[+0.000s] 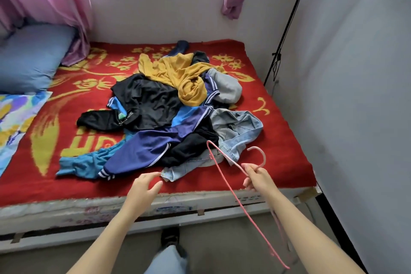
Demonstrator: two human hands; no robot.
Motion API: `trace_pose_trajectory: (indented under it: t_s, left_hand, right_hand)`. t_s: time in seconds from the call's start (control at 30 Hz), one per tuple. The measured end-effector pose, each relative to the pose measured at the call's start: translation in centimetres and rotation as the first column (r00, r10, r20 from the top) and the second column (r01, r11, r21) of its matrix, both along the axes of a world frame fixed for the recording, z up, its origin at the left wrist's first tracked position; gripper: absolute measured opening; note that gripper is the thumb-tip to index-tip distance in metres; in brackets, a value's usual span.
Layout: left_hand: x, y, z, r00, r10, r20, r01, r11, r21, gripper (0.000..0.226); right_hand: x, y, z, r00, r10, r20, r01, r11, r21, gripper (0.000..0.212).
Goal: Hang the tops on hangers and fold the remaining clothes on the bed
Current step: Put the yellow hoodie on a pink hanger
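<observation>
No text can be read for certain. The red bedspread (282,140) bears large yellow block shapes (89,142) that may be letters, partly hidden under the pile of clothes (160,122). A small tag (130,115) on the black garment (151,102) and the print along the mattress edge (173,208) are too blurred.

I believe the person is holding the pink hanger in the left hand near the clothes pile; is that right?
Not quite: the head view shows the right hand gripping the pink hanger near the clothes pile; the left hand is empty.
</observation>
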State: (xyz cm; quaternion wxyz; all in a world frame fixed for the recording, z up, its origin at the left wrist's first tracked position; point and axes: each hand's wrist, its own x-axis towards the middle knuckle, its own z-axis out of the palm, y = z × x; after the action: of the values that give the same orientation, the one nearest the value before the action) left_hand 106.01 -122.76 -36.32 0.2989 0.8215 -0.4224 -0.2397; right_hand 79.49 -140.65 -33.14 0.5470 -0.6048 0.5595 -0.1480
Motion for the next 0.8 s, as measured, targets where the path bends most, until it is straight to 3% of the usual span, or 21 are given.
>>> trace_pose_trajectory:
  t_s: [0.13, 0.23, 0.33, 0.57, 0.7, 0.8]
  left_hand:
    - [2.2, -2.6, -0.4, 0.995, 0.082, -0.061, -0.082, 0.997, 0.005, 0.032]
    - [4.4, -5.6, -1.2, 0.986, 0.133, -0.101, -0.133, 0.991, 0.005, 0.030]
    - [7.7, -9.6, -1.6, 0.977, 0.163, -0.139, -0.163, 0.987, 0.007, 0.030]
    - [15.7, -17.9, -1.5, 0.942, 0.184, -0.279, -0.196, 0.980, -0.016, 0.030]
    - [20.0, -20.1, -2.1, 0.937, 0.203, -0.284, -0.203, 0.979, 0.030, 0.029]
    - [22.1, -20.7, -2.7, 0.926, 0.242, -0.290, -0.237, 0.970, 0.050, 0.028]
  right_hand:
    - [3.1, -2.9, 0.0, 0.991, -0.080, 0.110, 0.069, 0.992, 0.103, 0.015]
    - [5.8, -6.4, 0.3, 0.984, -0.083, 0.156, 0.067, 0.992, 0.109, 0.009]
    - [9.0, -10.7, 1.0, 0.979, -0.108, 0.174, 0.091, 0.991, 0.100, 0.016]
    - [17.5, -18.7, 0.0, 0.973, -0.217, 0.081, 0.219, 0.976, -0.009, 0.026]
    - [21.2, -19.8, -2.5, 0.972, -0.231, 0.032, 0.233, 0.970, -0.064, 0.038]
    - [22.6, -20.3, -3.7, 0.970, -0.244, -0.014, 0.243, 0.968, -0.064, 0.036]
